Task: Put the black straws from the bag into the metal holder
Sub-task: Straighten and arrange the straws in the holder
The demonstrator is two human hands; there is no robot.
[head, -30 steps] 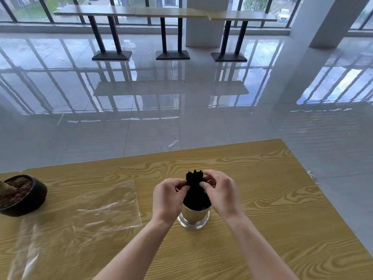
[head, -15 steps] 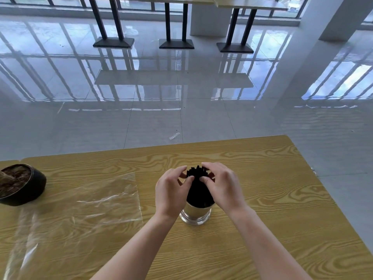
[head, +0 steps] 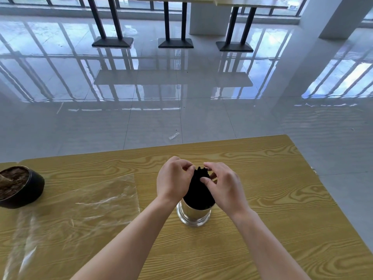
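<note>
Left hand [head: 174,178] and right hand [head: 223,186] cupped together, fingers curled inward

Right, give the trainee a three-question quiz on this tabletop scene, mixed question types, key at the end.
1. True or false: the bundle of black plastic straws stands inside the shiny cylindrical metal holder.
2. What lies flat on the wood-grain table to the left of the holder?
A. a folded towel
B. an empty clear plastic bag
C. a metal lid
3. Which hand touches the straw tops: left hand, right hand, or both?

Key
1. True.
2. B.
3. Both; fingers of each hand meet at the top of the bundle.
</note>
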